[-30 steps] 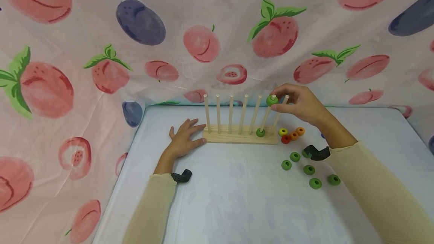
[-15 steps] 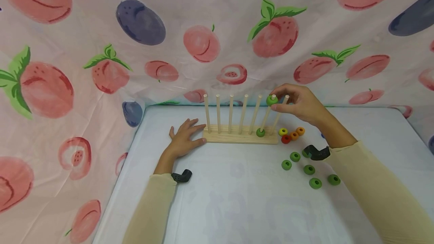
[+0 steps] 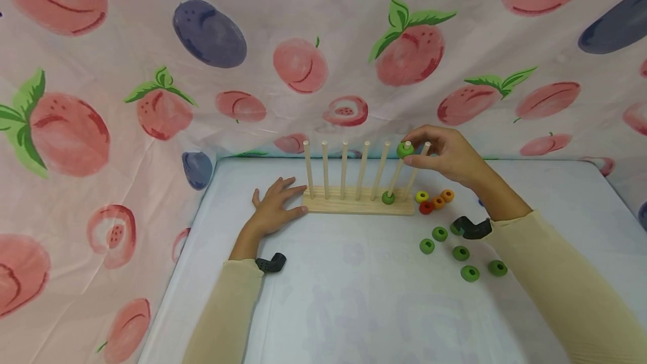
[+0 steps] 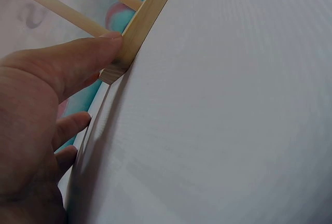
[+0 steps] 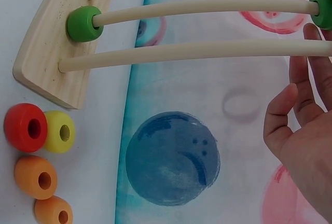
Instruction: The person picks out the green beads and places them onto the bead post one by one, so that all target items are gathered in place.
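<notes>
A wooden peg rack (image 3: 359,204) with several upright pegs stands toward the back of the white table. My right hand (image 3: 447,153) pinches a green bead (image 3: 404,151) between thumb and fingers, around the top of the second peg from the right. That peg's tip shows through the bead's hole. Another green bead (image 5: 84,24) sits at the foot of the same peg. At the rack's left end rests my left hand (image 3: 275,206), fingers spread and straight; its thumb (image 4: 88,60) touches the end of the base in the left wrist view.
Right of the rack lie a red bead (image 5: 25,127), a yellow bead (image 5: 61,131) and two orange beads (image 5: 35,176). Several loose green beads (image 3: 461,253) lie nearer the front, one partly behind the right wrist camera (image 3: 472,228). A fruit-print cloth (image 3: 323,72) hangs behind the table.
</notes>
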{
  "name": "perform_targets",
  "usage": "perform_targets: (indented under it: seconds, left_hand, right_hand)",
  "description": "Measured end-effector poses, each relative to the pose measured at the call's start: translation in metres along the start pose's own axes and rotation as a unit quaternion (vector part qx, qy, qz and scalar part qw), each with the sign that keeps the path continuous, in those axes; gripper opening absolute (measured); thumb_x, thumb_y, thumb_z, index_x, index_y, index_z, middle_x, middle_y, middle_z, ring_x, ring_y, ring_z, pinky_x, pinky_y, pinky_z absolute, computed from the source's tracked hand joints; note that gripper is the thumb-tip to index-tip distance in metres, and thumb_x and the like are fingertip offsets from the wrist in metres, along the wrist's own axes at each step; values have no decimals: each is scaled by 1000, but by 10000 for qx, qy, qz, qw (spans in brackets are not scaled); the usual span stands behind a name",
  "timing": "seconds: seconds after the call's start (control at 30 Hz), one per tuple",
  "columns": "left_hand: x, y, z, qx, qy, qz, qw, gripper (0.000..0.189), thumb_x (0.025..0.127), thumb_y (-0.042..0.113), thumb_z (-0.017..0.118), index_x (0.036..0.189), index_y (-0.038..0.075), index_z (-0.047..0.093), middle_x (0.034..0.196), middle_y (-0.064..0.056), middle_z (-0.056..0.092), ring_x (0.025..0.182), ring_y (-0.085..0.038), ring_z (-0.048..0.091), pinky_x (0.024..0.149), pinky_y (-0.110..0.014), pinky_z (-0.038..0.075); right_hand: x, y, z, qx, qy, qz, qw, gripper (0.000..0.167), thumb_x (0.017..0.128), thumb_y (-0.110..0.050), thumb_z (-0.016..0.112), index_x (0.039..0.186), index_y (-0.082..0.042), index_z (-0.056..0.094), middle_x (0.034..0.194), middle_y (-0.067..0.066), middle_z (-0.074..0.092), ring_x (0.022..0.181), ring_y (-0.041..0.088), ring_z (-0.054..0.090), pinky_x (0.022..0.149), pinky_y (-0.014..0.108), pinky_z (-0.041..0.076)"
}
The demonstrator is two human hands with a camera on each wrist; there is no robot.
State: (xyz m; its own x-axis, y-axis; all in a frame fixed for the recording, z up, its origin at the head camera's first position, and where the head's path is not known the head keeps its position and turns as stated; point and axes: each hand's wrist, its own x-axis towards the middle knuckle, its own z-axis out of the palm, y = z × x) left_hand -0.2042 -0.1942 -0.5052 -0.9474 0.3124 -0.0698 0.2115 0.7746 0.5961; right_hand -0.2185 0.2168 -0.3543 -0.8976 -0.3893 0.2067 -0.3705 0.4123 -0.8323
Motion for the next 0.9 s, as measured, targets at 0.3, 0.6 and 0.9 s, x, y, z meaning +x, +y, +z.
perform_targets:
  seconds: [0.3, 0.6, 0.9]
  left_hand:
    - [0, 0, 1, -8, 25, 17, 10000, 63, 92, 54, 70, 149, 32, 54, 168, 1, 30, 160, -29, 9, 116, -70, -15]
    - [-1, 2, 0, 16, 23, 23, 10000, 63, 92, 55, 70, 149, 33, 54, 168, 1, 30, 160, -29, 9, 116, -70, -15]
    - [-1, 3, -1, 7, 51, 40, 10000, 63, 91, 53, 71, 148, 31, 55, 168, 0, 31, 160, -30, 10, 115, -72, -15]
  right_hand:
    - [0, 1, 0, -132, 23, 17, 9999, 29, 90, -7, 76, 118, -5, 69, 107, -8, 68, 100, 21, 58, 76, 24, 51]
    - [-6, 4, -3, -418, -3, 346, 9985, 29, 90, -12, 78, 118, -10, 70, 102, -3, 65, 95, 17, 57, 78, 22, 50]
    - [-21, 20, -16, -832, -82, 666, 9943, 23, 92, -21, 77, 114, -14, 71, 110, -1, 68, 102, 15, 59, 85, 17, 49]
